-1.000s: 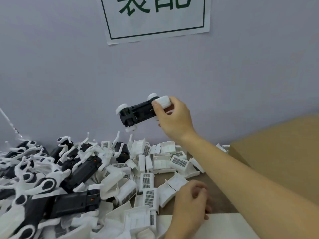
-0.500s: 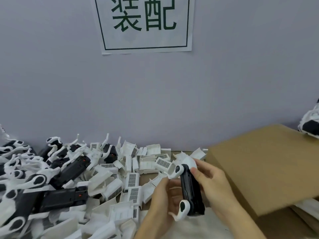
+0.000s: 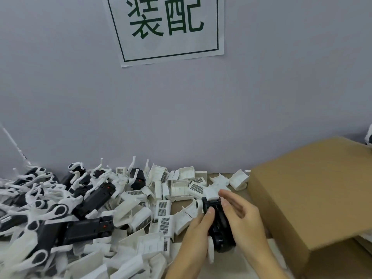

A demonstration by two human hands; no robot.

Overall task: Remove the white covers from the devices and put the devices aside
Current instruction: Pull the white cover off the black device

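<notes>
A black device with white arms is held upright between both hands, low and right of centre. My left hand grips its left side, thumb across the black body. My right hand wraps the right side, its fingertips at the white cover on the device's top end. Several removed white covers with barcode labels lie scattered on the table ahead. A heap of black devices with white arms fills the left.
A brown cardboard box stands close on the right, its near corner beside my right hand. A white sign with green characters hangs on the grey wall behind. A strip of bare table shows under my hands.
The device came down from the raised right hand into both hands. Since then the left hand closed on its side, and the right fingers moved up to the white cover.
</notes>
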